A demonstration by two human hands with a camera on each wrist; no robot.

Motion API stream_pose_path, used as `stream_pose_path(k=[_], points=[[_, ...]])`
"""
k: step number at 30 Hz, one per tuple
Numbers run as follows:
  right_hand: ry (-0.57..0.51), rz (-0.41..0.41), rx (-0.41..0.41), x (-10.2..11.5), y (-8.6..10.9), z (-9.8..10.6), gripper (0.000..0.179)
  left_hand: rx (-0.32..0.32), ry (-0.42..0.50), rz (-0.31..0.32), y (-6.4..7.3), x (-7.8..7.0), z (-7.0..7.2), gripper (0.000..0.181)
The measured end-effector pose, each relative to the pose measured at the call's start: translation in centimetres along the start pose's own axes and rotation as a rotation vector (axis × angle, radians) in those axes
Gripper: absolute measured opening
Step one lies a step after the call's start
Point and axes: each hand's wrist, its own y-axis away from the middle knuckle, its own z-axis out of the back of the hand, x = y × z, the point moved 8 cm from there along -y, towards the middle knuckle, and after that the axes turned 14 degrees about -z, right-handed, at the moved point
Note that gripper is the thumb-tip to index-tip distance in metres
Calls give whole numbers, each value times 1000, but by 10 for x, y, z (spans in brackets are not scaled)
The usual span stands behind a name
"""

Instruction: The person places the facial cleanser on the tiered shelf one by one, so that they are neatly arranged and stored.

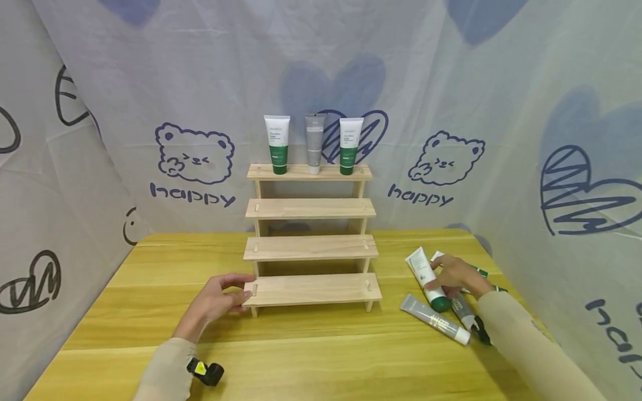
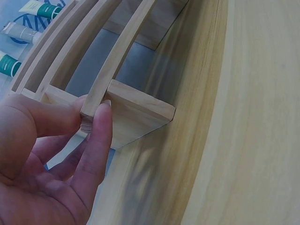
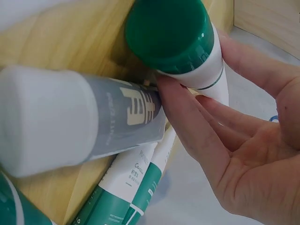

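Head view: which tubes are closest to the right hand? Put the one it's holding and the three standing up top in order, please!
1. Held tube: pinched in the right hand.
2. Right-end standing tube: top step, right side.
3. Gray standing tube: top step, middle.
4. Left-end standing tube: top step, left side.
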Motion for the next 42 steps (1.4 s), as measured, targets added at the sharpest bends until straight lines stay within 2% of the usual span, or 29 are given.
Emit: stream_pose_path(k=[9, 17, 25, 32, 42], points=[[-12, 37, -46, 3, 1, 6, 70, -2, -1, 6, 0, 2, 0, 45], [-113, 93, 29, 15, 11, 16, 75, -7, -7, 24, 1, 2, 1, 43], [-177, 133, 16, 28, 18, 32, 80, 0, -9, 20, 0, 1, 1, 43], [-187, 150, -39, 48, 26, 51, 85, 9, -12, 12, 0, 0, 1, 44], [-230, 178, -80, 88, 40, 67, 85, 8, -5, 15, 0, 2, 1, 45]])
